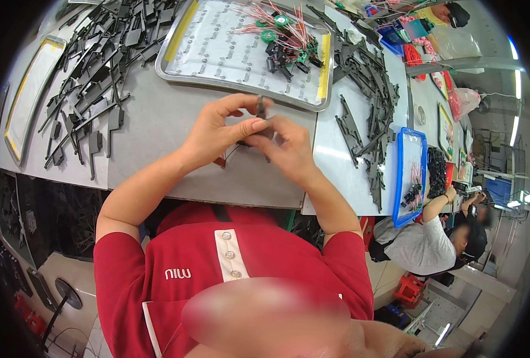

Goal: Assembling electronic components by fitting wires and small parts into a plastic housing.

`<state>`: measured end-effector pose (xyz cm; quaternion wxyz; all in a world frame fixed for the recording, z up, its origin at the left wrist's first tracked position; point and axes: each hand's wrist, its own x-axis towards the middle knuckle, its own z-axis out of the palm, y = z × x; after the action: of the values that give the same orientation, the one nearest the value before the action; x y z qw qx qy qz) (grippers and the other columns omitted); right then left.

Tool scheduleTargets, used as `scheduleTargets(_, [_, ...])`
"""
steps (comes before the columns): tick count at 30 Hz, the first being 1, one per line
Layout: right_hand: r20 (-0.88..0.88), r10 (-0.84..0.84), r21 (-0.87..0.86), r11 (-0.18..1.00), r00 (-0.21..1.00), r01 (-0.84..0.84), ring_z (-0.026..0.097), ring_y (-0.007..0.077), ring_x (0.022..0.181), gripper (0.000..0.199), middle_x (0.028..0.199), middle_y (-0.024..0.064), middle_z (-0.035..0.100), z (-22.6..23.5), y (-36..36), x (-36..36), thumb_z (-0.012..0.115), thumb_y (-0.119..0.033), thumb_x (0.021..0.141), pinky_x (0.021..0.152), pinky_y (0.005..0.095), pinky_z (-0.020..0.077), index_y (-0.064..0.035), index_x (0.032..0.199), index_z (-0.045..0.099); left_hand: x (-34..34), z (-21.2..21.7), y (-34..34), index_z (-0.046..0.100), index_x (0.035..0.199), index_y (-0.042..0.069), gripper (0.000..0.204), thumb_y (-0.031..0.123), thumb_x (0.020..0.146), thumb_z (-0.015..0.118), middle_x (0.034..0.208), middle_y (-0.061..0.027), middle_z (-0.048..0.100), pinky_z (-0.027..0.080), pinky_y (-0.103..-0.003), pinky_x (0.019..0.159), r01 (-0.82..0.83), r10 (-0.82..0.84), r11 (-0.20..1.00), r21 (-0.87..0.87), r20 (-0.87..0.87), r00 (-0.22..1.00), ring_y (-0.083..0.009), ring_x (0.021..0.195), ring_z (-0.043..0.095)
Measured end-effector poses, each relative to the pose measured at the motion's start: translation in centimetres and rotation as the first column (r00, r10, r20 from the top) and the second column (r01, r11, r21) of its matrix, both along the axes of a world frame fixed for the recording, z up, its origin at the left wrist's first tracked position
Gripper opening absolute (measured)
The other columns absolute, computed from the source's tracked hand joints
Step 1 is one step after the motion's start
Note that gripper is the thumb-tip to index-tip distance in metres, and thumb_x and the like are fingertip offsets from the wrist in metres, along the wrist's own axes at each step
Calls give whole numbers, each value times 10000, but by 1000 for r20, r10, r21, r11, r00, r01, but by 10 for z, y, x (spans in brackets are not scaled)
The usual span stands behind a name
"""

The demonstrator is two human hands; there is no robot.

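Observation:
Both my hands meet over the grey tabletop, just in front of the metal tray. Between finger and thumb of my left hand (229, 126) is a small dark plastic part (261, 107), held up on edge. The fingers of my right hand (286, 146) close on the same part from the right, and they hide most of it. A thin dark wire and a small reddish-brown piece (221, 161) show below my hands; whether they join the part I cannot tell.
The metal tray (217, 82) bears green round pieces, red wires and small black parts. Long black plastic pieces lie heaped left (95, 89) and right (366, 89). A yellow-edged tray (23, 113) stands far left, a blue tray (401, 173) right. Another person's arm (435, 206) reaches in beyond it.

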<state>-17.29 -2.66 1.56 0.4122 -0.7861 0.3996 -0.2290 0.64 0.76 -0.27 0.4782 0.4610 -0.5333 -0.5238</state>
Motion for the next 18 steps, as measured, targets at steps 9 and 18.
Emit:
scheduleTargets(9, [49, 90, -274, 959, 995, -73, 587, 251, 667, 214, 792, 92, 586, 1, 3, -1, 675, -83, 768, 556, 326, 447, -35, 955, 583, 1, 6, 5, 627, 955, 12, 145, 98, 839, 632, 880, -18, 604, 432, -243, 750, -225, 157, 953, -204, -303, 940, -98, 819, 529])
scheduleTargets(18, [74, 66, -512, 859, 995, -18, 577, 254, 667, 191, 837, 89, 567, -9, 6, 1, 672, -113, 780, 541, 330, 447, -39, 921, 566, 3, 5, 8, 602, 1002, 19, 142, 37, 862, 596, 942, -35, 611, 434, -227, 753, -198, 82, 953, -230, -431, 898, -88, 843, 533])
